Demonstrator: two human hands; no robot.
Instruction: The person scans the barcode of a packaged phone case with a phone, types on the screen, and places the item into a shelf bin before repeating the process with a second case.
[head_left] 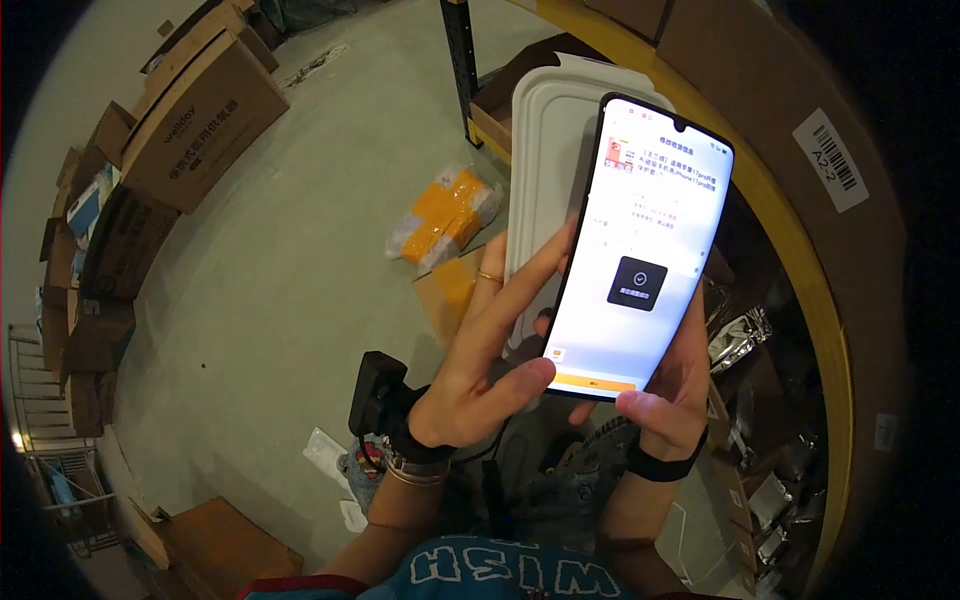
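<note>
A large smartphone point(640, 250) with a lit screen is held upright in both hands. The screen shows a page of text, a dark pop-up with a check mark and an orange bar at the bottom. My left hand point(487, 365) wraps the phone's left edge, its thumb at the lower left corner. My right hand point(680, 385) grips the lower right side, with the thumb over the bottom corner. Behind the phone lies a white plastic lid point(545, 130), partly hidden by the phone and my left hand.
Cardboard boxes point(205, 125) line the left side. An orange-taped parcel point(447, 220) lies on the floor beside a small carton point(440, 300). A yellow-edged shelf point(800, 260) curves along the right, with silver foil packages point(740, 338) below. A brown board point(225, 545) is at lower left.
</note>
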